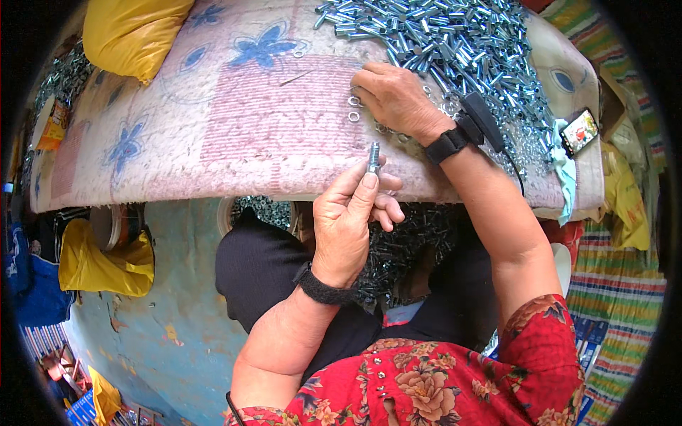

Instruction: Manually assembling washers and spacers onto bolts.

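Between the thumb and fingers of my left hand (344,224) stands a metal bolt (374,157), held upright with its threaded end up, just in front of the table's near edge. The other fingers of that hand are loosely curled. My right hand (398,101) rests on the padded table cover (284,135), fingers bent down and drawn together at small metal washers (354,116). What its fingertips grip, if anything, is hidden. Behind and right of this hand spreads a big heap of shiny metal sleeves (455,42), with more washers scattered under the wrist.
A phone (580,132) and a pale cloth (565,174) lie at the table's right edge. Dark bolts (408,245) are heaped below the table between my legs. A yellow bag (131,35) sits far left; a bucket of metal parts (263,211) stands under the edge.
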`<state>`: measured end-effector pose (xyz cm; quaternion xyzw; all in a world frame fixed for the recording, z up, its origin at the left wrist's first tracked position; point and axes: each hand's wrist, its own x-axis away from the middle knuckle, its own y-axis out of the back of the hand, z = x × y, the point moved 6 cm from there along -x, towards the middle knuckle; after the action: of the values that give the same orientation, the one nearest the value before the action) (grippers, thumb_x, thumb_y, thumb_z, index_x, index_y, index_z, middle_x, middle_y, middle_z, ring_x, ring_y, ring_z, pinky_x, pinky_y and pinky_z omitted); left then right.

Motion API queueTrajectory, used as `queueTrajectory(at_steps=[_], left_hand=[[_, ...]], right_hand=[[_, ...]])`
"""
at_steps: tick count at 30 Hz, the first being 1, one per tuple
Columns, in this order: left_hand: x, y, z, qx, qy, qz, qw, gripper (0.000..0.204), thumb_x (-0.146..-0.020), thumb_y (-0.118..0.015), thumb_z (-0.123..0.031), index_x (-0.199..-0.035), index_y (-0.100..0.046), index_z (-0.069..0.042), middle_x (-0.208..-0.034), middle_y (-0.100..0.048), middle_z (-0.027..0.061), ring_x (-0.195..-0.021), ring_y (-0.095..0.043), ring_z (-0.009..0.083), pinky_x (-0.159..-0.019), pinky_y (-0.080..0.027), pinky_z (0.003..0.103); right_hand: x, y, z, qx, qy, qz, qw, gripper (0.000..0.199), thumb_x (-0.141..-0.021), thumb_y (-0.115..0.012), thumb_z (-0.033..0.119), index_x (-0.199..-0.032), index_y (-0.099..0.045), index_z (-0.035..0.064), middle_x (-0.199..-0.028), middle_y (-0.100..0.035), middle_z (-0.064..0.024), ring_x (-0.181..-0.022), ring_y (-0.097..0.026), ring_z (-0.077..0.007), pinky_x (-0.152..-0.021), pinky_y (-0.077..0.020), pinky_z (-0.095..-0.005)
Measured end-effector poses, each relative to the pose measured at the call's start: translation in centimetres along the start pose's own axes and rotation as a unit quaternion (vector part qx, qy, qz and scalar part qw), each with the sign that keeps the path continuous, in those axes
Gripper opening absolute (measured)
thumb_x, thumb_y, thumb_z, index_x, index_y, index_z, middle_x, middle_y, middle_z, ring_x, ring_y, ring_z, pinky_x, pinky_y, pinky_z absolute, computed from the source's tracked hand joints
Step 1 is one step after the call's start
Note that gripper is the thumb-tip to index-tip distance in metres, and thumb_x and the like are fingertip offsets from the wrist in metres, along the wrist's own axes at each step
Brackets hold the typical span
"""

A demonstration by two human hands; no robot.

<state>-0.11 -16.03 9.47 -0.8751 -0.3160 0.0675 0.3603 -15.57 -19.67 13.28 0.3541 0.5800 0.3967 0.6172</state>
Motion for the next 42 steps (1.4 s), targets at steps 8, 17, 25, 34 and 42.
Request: queueTrajectory(at_steps=[8,17,25,34,42], left_hand=[[-0.3,-0.5,0.0,0.006,-0.006,0.017,1.000,0.028,-0.090,-0.047,-0.014,-0.111,-0.049,0.004,-0.092,-0.061,0.0161,-0.058,-0.056,0.0120,-0.046,-0.042,0.018],[0.5,-3.6,2.1,-0.142,-0.019,0.143,0.979,0.024,-0.087,-0.053,-0.009,-0.110,-0.054,-0.002,-0.076,-0.058,0.0015,-0.062,-0.052,0.0049,-0.052,-0.041,0.018],[0.9,-6.3,4.5,-0.168,0.002,0.194,0.967,0.024,-0.086,-0.054,-0.008,-0.109,-0.055,-0.003,-0.079,-0.058,0.0012,-0.066,-0.054,0.0061,-0.055,-0.044,0.019],[0.5,-8.3,6.0,-0.144,0.016,0.228,0.963,0.024,-0.086,-0.053,-0.008,-0.110,-0.054,-0.001,-0.082,-0.059,0.0033,-0.067,-0.055,0.0087,-0.055,-0.044,0.020],[0.2,-7.8,6.7,-0.073,0.081,0.198,0.974,0.021,-0.089,-0.050,-0.013,-0.105,-0.054,0.000,-0.089,-0.061,0.0080,-0.067,-0.056,0.0110,-0.055,-0.044,0.020]], right_hand=[[3.0,5.4,1.1,-0.479,-0.254,0.029,0.840,0.014,-0.083,-0.057,0.011,-0.089,-0.064,0.0009,-0.061,-0.053,0.0028,-0.055,-0.045,-0.0015,-0.048,-0.0349,-0.0168],[11.4,9.2,3.0,-0.585,-0.300,0.035,0.753,0.021,-0.083,-0.056,0.008,-0.101,-0.062,0.0016,-0.063,-0.054,0.0032,-0.054,-0.044,-0.0012,-0.047,-0.0343,-0.0159],[16.1,10.1,2.9,-0.649,-0.351,-0.046,0.674,0.026,-0.083,-0.058,0.008,-0.108,-0.057,0.0014,-0.061,-0.049,0.0036,-0.050,-0.038,-0.0013,-0.043,-0.0282,-0.0165],[19.1,10.0,3.0,-0.643,-0.323,-0.208,0.662,0.013,-0.084,-0.057,0.007,-0.094,-0.059,0.0002,-0.067,-0.057,-0.0003,-0.049,-0.043,-0.0024,-0.042,-0.0314,-0.0169],[16.2,13.6,-3.2,-0.119,-0.217,-0.148,0.958,0.015,-0.075,-0.064,0.013,-0.084,-0.065,0.0011,-0.075,-0.063,-0.0123,-0.065,-0.061,-0.0216,-0.058,-0.0472,-0.0293]])
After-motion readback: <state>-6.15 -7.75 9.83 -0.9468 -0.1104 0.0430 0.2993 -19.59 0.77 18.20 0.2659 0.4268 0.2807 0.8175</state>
